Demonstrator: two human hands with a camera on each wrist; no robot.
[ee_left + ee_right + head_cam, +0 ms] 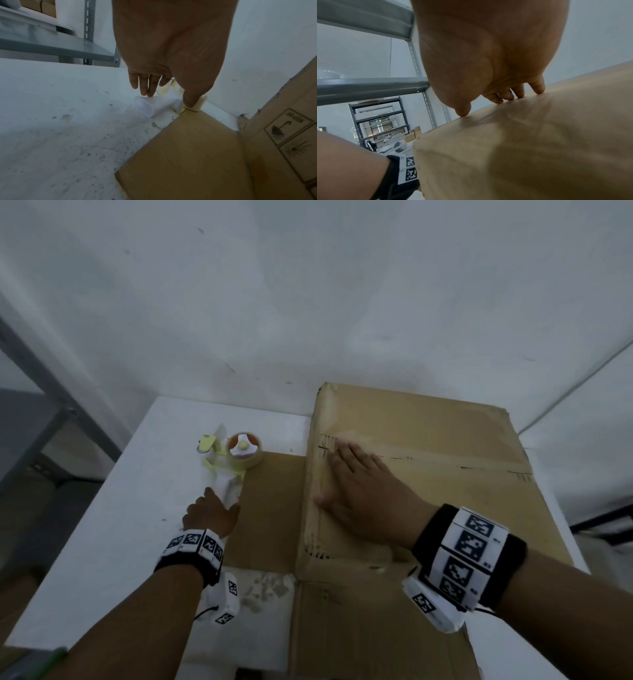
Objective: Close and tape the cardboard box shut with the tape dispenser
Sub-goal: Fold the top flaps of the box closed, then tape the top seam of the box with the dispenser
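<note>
A large cardboard box (445, 440) stands on the white table (120, 525), its top flaps folded down and meeting at a seam (428, 460). My right hand (363, 491) lies flat on the box top (539, 135) near the seam's left end, with the fingertips (537, 88) pressing down. The tape dispenser (236, 453), cream with a tan roll, lies on the table left of the box. My left hand (210, 513) reaches its white handle (227, 486). Its straight fingers (149, 88) touch one side of the handle (150, 105) and the thumb sits on the other.
One box flap (270, 508) lies flat on the table between the dispenser and the box. Another flap (376, 628) sticks out toward me. A grey metal shelf (51, 405) stands to the left, and a white wall rises close behind the table.
</note>
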